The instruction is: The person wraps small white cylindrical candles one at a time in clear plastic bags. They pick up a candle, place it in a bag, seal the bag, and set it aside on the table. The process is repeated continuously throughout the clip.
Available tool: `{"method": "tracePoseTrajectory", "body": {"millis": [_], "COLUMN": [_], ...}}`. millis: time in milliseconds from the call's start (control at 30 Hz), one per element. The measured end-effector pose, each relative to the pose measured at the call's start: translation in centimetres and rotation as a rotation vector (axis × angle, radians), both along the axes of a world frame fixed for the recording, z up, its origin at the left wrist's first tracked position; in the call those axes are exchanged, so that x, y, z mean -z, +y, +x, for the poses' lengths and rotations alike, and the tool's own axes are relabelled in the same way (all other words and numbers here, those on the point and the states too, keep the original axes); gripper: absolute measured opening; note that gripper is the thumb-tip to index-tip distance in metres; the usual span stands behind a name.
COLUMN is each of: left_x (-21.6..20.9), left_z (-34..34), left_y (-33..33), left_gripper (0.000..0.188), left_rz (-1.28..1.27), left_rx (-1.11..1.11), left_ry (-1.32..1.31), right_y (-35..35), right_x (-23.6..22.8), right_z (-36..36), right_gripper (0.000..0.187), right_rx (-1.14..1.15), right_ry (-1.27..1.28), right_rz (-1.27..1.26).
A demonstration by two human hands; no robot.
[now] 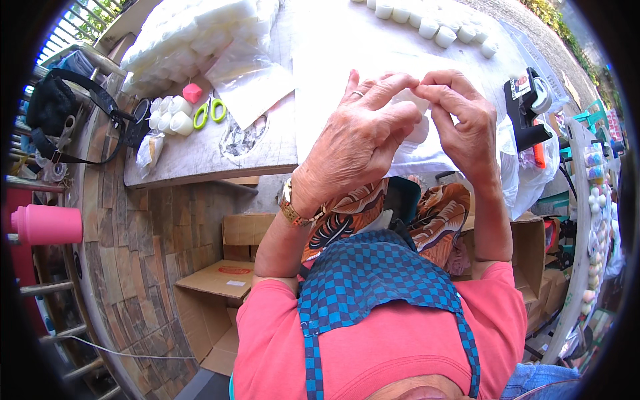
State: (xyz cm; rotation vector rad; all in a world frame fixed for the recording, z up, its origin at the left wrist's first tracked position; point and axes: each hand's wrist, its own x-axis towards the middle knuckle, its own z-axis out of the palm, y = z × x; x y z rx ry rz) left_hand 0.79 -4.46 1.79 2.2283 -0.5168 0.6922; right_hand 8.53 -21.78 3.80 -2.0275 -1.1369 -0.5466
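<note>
Over the near part of the white table, my left hand is closed round a small white cylinder, with thumb and fingers bent inward. My right hand pinches at the top of it, its fingertips meeting those of my left hand. What lies between the fingertips is too thin and too bright to make out. Beyond my hands, several similar white cylinders stand in rows at the far edge.
Left on the table lie lime-green scissors, a pink lump, a group of white cylinders and a clear plastic bag. A big wrapped stack stands behind. Right is a black tape dispenser. Cardboard boxes sit below.
</note>
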Motion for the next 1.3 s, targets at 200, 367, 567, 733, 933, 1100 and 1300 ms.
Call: {"method": "tracePoseTrajectory", "body": {"millis": [200, 367, 567, 733, 933, 1100, 1300], "left_x": [0.1, 0.4, 0.9, 0.7, 0.5, 0.2, 1.0], "left_z": [-0.1, 0.1, 0.2, 0.2, 0.2, -0.2, -0.3], "left_y": [-0.5, -0.7, -0.8, -0.7, -0.3, 0.2, -0.5], "left_gripper": [0.011, 0.02, 0.041, 0.031, 0.026, 0.03, 0.027], "left_rz": [0.037, 0.002, -0.113, -0.089, 0.0, -0.026, -0.067], "left_rx": [-0.039, -0.056, -0.026, -0.019, 0.0, 0.019, -0.043], "left_ry": [-0.023, -0.057, 0.012, 0.033, 0.005, 0.029, -0.069], "right_y": [-0.8, -1.9, -1.6, -1.1, -1.1, -1.1, -0.7], "right_x": [1.3, 2.1, 2.2, 2.5, 2.6, 3.0, 2.8], "right_z": [-1.0, -2.2, -2.9, -3.0, -3.1, -3.0, -3.1], "right_gripper": [0.024, 0.033, 0.032, 0.025, 0.014, 0.011, 0.009], "right_rx": [-0.013, -0.127, -0.071, -0.035, -0.045, -0.036, -0.042], "right_ry": [0.098, 0.384, 0.324, 0.342, 0.434, 0.394, 0.356], "right_rz": [0.118, 0.243, 0.155, 0.184, 0.259, 0.262, 0.256]}}
